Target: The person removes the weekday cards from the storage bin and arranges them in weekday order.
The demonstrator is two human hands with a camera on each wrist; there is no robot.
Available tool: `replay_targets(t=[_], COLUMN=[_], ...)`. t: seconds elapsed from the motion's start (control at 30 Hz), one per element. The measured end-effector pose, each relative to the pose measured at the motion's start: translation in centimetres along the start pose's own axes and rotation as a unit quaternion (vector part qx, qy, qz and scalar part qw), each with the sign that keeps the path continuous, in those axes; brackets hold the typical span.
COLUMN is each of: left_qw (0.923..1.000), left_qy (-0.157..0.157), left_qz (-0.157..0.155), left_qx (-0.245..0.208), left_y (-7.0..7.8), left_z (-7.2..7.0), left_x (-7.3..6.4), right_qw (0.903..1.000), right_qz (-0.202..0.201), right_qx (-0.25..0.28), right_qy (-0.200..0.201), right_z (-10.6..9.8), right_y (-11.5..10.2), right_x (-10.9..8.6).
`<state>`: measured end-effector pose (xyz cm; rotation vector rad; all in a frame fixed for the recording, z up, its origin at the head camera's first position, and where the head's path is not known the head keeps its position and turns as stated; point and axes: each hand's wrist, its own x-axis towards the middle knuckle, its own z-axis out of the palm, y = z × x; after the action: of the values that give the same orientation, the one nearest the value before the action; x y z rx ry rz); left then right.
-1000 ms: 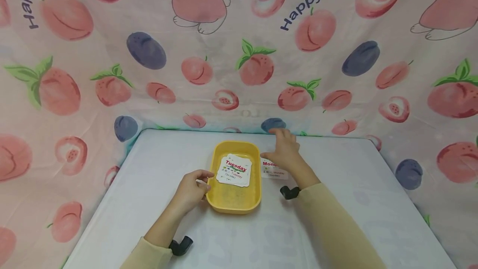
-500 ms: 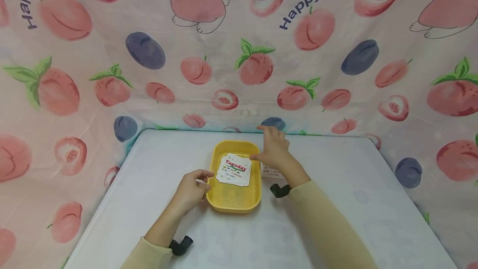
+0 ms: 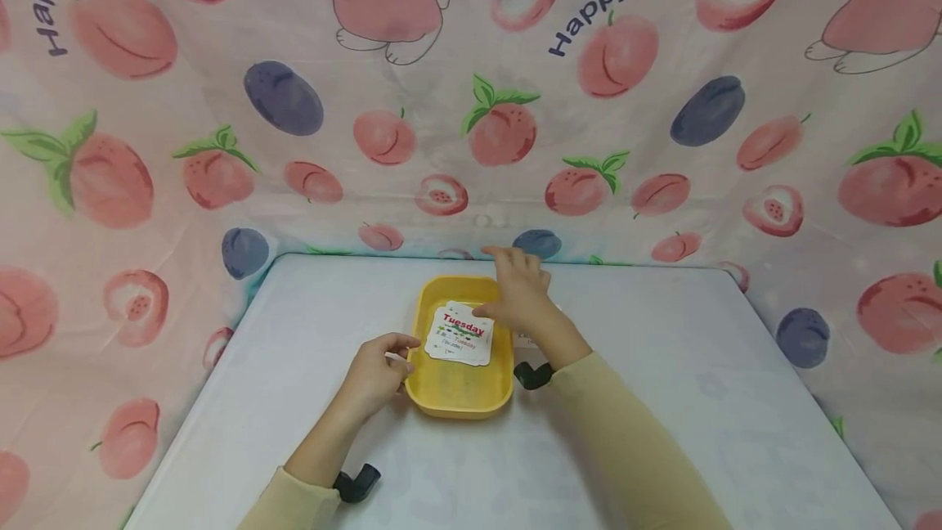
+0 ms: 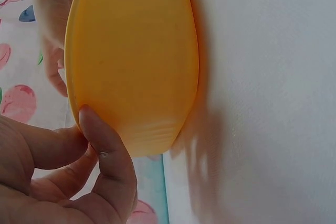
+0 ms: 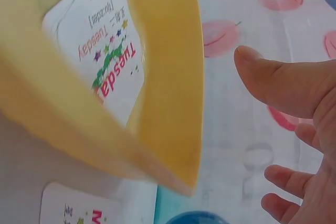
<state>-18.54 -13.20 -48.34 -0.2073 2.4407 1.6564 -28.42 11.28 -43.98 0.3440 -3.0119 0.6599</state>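
Observation:
A yellow plastic tray stands on the white table, with a stack of white cards inside; the top one reads "Tuesday". At its left rim, my left hand pinches the edge between thumb and fingers, as the left wrist view shows on the tray wall. Over the tray's right rim hovers my right hand, fingers spread and nothing in them. In the right wrist view its thumb is apart from the tray. A second card lies on the table right of the tray, mostly hidden under the right hand.
The white tabletop reaches back to a hanging cloth printed with peaches and rabbits. Black wrist mounts stick out beside both wrists.
My right hand has moved left, from above the "Monday" card to over the tray's right rim, covering more of that card. The left hand keeps its hold on the tray.

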Motion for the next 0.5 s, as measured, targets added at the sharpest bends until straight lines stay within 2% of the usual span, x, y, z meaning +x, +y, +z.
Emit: replay_targets(t=[0.5], left_qw=[1.0000], left_qy=[-0.002], left_qz=[-0.001], left_qx=[0.006], left_y=[0.1], left_z=[0.0], left_x=[-0.1], right_qw=[0.9996], right_qz=[-0.018], right_qx=[-0.012], right_qy=[-0.017], right_z=[1.2], right_y=[-2.1], right_x=[0.4])
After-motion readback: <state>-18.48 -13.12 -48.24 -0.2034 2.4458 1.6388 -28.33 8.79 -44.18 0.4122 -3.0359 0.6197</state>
